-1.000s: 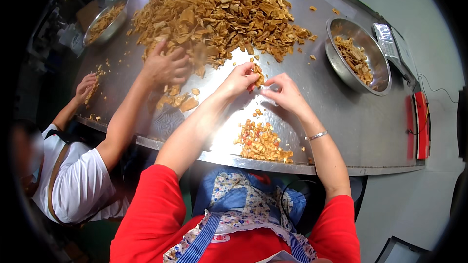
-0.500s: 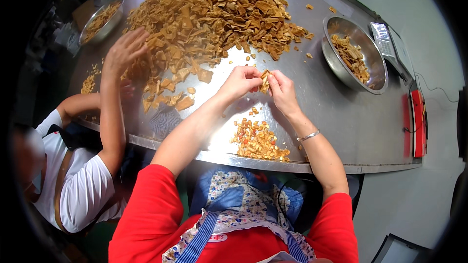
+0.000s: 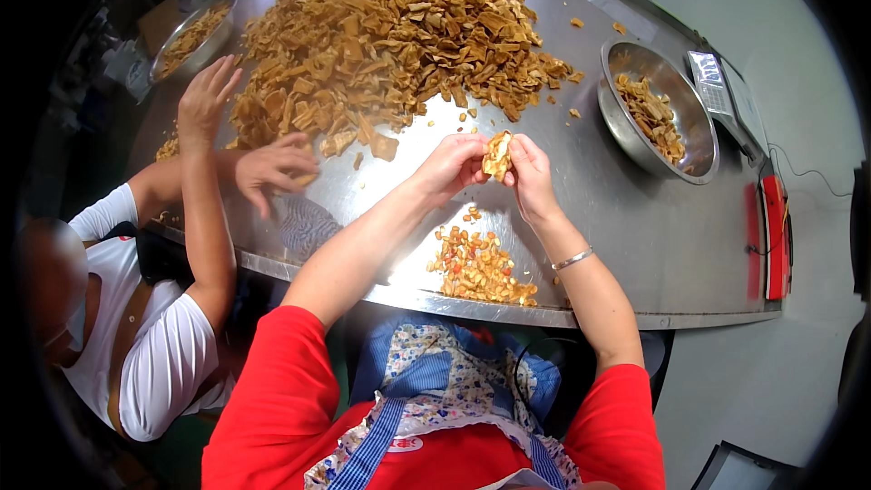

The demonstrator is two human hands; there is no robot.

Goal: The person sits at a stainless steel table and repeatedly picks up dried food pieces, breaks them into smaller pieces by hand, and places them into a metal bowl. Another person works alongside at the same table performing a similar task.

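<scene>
Bright red shirt (image 3: 263, 431) here, short sleeves (image 3: 295, 345), small white badge (image 3: 406, 445) in front! Over it, a ruffled floral apron (image 3: 454, 404), blue patches (image 3: 434, 373), blue-striped straps (image 3: 375, 440), and a slim silver bracelet (image 3: 572, 259) circling the right wrist (image 3: 562, 242)!

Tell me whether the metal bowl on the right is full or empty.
Neither: the bowl is partly filled. Brown pieces lie inside, with bare metal showing around them.

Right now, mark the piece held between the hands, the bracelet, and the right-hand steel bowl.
Held dried piece (image 3: 497, 157): head view, its pale middle.
Silver bracelet (image 3: 572, 259): head view, its visible band.
Right-hand steel bowl (image 3: 649, 59): head view, bare inner wall.
</scene>
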